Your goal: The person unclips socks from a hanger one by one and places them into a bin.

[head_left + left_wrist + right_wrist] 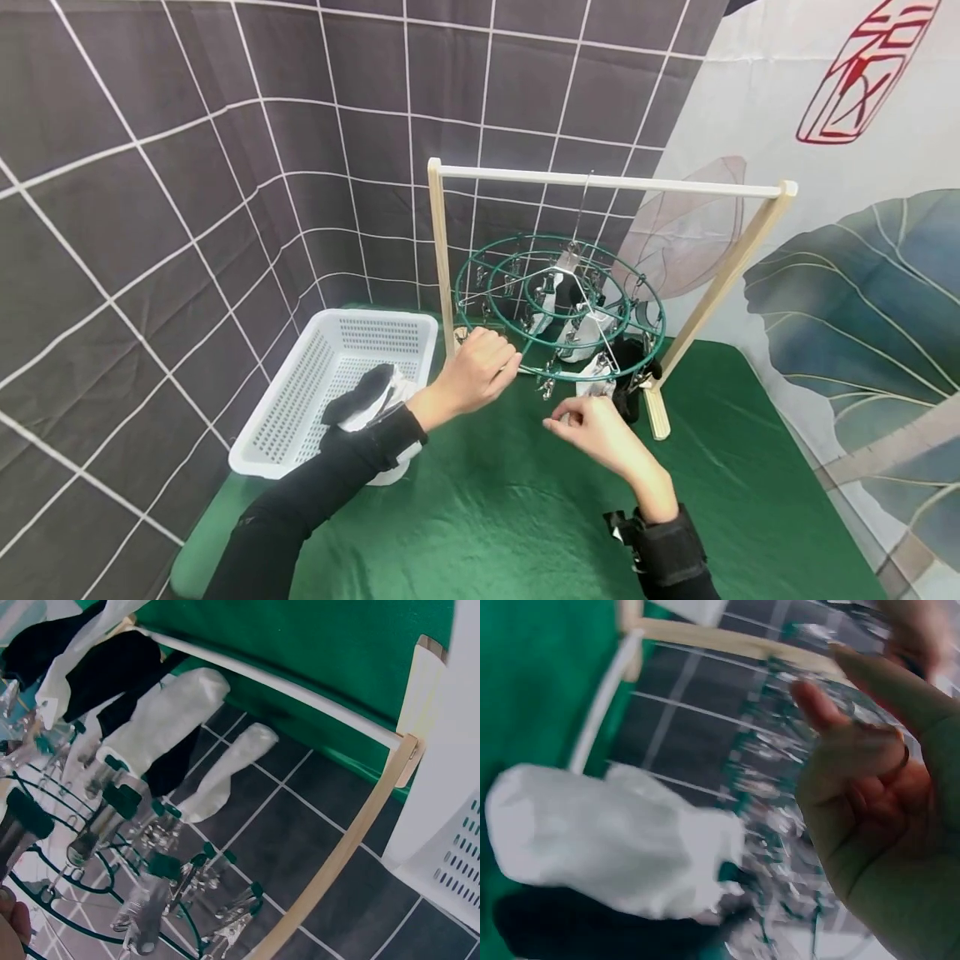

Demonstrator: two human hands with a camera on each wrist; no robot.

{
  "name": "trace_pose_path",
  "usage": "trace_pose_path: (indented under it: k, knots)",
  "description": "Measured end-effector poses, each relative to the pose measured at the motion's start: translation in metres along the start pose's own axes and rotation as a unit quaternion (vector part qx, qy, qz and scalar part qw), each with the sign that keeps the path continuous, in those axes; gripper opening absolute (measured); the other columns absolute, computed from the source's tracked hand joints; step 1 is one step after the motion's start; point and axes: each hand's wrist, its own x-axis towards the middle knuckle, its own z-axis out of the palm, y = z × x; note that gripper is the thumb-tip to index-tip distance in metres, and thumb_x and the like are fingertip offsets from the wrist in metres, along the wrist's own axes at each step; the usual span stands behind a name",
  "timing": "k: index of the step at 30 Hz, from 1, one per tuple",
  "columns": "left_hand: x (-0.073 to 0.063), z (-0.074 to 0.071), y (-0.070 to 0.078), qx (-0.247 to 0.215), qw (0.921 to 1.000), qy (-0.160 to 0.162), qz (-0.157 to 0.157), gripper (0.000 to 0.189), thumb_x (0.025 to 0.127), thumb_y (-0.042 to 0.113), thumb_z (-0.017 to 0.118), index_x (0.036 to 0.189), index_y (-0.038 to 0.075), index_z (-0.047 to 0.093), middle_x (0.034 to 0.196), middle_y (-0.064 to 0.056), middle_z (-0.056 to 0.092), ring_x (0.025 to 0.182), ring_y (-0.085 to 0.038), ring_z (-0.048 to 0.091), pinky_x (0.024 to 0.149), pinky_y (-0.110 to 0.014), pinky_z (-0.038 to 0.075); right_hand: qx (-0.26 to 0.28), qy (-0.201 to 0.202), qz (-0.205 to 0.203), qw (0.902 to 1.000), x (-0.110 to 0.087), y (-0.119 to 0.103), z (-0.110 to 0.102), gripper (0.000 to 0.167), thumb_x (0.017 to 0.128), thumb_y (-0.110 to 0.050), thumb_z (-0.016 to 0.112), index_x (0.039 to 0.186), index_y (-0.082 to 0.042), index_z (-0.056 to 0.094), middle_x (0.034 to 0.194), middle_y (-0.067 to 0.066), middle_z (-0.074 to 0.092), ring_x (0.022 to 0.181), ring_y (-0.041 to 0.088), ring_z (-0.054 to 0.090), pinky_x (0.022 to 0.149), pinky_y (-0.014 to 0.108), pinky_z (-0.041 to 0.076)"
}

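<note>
With left grip (480,371) curled round the near-left rim of the round green hanger (534,331), holds on close beside a few metal clips (142,907). With right grip (596,429) half closed just in front of the near rim, keeps thumb and forefinger a little apart and bends the remaining fingers toward the palm (rather blurred in the right wrist view), with nothing visible caught between them. Hangs, as for the hanger, by a thin metal hook (582,212) from the white crossbar (607,181) of a wooden-legged rack (723,287), toward the back of the green worktop (487,517). Carries several white socks (172,720) and black socks (112,675), clipped at the middle and right and dangling below the rings, with one white sock just beyond the right grip. Shows bare clips toward the left and along the near edge. Off to the left, includes a white slotted basket (273,400) with a dark sock (363,390) and some white fabric lying inside, partly covered by the black left sleeve (315,483). Backs onto a dark cloth (517,83) with white grid lines.
</note>
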Motion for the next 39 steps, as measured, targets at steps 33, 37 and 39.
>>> trace_pose_path:
  k: [33, 37, 39]
  knots:
    - [0.007, -0.002, -0.009, -0.041, 0.9889, 0.139, 0.034, 0.013, 0.096, 0.002, 0.056, 0.102, -0.005, 0.065, 0.1, -0.017, 0.067, 0.098, -0.03, 0.065, 0.096, -0.037, 0.055, -0.022, 0.217, 0.095, 0.9713, -0.017, 0.048, -0.022, 0.017, 0.09, -0.013, 0.076, 0.093, -0.003, 0.062, 0.077, 0.007, 0.066, 0.066, -0.007, 0.048, 0.062, 0.011, 0.039]
    - [0.02, -0.001, 0.009, -0.026, 0.9906, 0.091, 0.099, 0.014, 0.092, 0.005, 0.066, 0.103, -0.002, 0.07, 0.099, -0.012, 0.072, 0.095, -0.024, 0.069, 0.095, -0.034, 0.056, -0.018, 0.2, 0.11, 0.9734, -0.014, 0.044, -0.019, 0.018, 0.091, -0.014, 0.075, 0.097, -0.002, 0.063, 0.078, 0.007, 0.068, 0.065, -0.005, 0.049, 0.06, 0.017, 0.042]
    - [0.024, 0.001, 0.018, -0.022, 0.9918, 0.05, 0.115, 0.015, 0.092, 0.009, 0.07, 0.104, 0.001, 0.072, 0.098, -0.008, 0.073, 0.092, -0.02, 0.068, 0.091, -0.03, 0.056, -0.021, 0.199, 0.094, 0.9752, -0.012, 0.041, -0.018, 0.013, 0.091, -0.014, 0.075, 0.095, -0.002, 0.069, 0.076, 0.006, 0.068, 0.063, -0.004, 0.05, 0.058, 0.019, 0.042]
